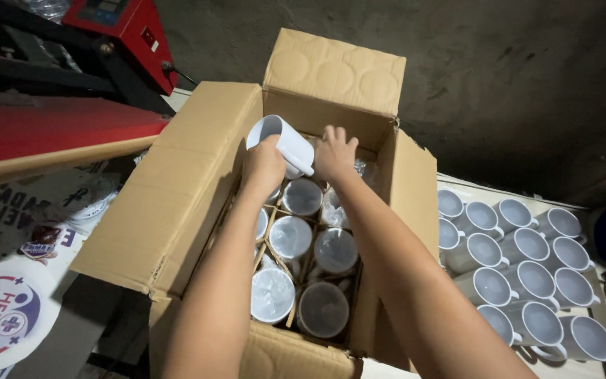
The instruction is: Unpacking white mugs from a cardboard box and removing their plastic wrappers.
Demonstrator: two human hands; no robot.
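At the far left lie round printed stickers point(1, 316) on a cluttered surface, and above them stands a red press machine point(124, 31) with a long red pad point(50, 130) stretching toward the middle. Next comes a large open cardboard box point(177, 189), its flaps folded outward, with thin cardboard dividers splitting the inside into cells. Most cells hold white mugs, several wrapped in clear plastic, all standing with their mouths up. The person's left hand point(264, 167) is raised over the back part of the box, its fingers clenched around a white mug point(285, 144) that is lifted clear of the cells and tilted, its open mouth turned up and to the left. Just beside it, the right hand point(334, 151) reaches down into the back row of the box, fingers spread and bent downward; the fingertips are hidden behind the mug and the box contents, so whether they grip anything cannot be told. To the right of the box, a group of bare white mugs point(527, 281) lies on its side on a pale surface, packed closely together in rows, mouths facing the camera.
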